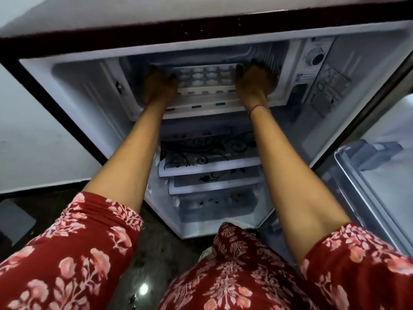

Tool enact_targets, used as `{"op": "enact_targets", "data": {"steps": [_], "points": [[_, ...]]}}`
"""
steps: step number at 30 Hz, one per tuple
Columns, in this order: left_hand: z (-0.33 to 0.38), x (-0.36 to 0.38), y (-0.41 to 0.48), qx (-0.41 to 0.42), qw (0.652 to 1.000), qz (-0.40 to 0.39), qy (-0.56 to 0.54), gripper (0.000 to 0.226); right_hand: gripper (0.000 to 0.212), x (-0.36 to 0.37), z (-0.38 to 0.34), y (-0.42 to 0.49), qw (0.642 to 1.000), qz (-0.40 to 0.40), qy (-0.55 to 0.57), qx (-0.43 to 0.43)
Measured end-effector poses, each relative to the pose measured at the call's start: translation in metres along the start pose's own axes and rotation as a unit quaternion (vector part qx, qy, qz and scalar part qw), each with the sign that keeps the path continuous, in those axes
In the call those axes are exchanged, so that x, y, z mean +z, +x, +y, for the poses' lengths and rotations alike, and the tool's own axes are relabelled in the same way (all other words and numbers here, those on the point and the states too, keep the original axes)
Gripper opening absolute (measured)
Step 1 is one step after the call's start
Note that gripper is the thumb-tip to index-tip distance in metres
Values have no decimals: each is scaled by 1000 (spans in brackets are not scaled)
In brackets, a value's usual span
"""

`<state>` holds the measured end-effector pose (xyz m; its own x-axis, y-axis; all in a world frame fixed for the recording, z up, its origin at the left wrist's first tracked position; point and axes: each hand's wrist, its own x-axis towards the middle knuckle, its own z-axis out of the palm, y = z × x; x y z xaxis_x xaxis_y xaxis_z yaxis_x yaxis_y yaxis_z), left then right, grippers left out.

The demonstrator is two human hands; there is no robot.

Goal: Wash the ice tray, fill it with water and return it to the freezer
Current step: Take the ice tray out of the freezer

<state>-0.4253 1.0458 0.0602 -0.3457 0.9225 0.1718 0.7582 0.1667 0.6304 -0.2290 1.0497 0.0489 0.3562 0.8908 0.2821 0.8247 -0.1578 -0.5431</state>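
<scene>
My left hand [159, 86] and right hand [254, 80] grip opposite ends of the tray [205, 78], thumbs on its rim. The tray sits inside the freezer [201, 106] at the top of the open fridge [78, 90]. A thread [259, 107] circles my right wrist.

You are holding the tray [206, 78] level in the freezer [201, 106], which is sitting at the top of the fridge [85, 104]. Your left hand [159, 85] is gripping the tray's left end and your right hand [254, 82] its right end, both reaching in from the front. A dial [315, 57] is sitting just right of the freezer. Two shelves [207, 162] are lying below it, one under the other, with a drawer [216, 206] beneath them. The door [368, 198] is standing open on your right.
</scene>
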Motion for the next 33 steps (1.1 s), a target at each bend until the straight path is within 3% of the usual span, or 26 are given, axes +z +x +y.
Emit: {"op": "enact_targets", "data": {"steps": [5, 9, 13, 16, 20, 25, 29, 33], "points": [[-15, 10, 23, -35, 993, -33, -108, 30, 35, 15, 3, 18, 998, -52, 29, -26], [-20, 14, 24, -39, 978, -18, -205, 16, 32, 17, 8, 24, 994, -46, 99, -28], [-23, 6, 11, -75, 957, -7, -281, 36, 24, 6, 9, 18, 981, -53, 188, -4], [-22, -3, -7, -92, 958, -7, -272, 42, 12, 0, 12, 7, 970, -68, 232, 12], [-22, -17, -26, -96, 961, -9, -258, 47, 35, -11, 14, -13, 971, -75, 224, 45], [-19, -40, -65, -114, 956, -6, -270, 35, 30, -32, 19, -52, 955, -81, 272, 83], [-24, -58, -97, -134, 952, -28, -273, 20, 38, -58, 25, -93, 961, -72, 239, 117], [-32, -71, -128, -147, 949, -41, -274, 20, 35, -81, 31, -127, 958, -77, 246, 125]]}}
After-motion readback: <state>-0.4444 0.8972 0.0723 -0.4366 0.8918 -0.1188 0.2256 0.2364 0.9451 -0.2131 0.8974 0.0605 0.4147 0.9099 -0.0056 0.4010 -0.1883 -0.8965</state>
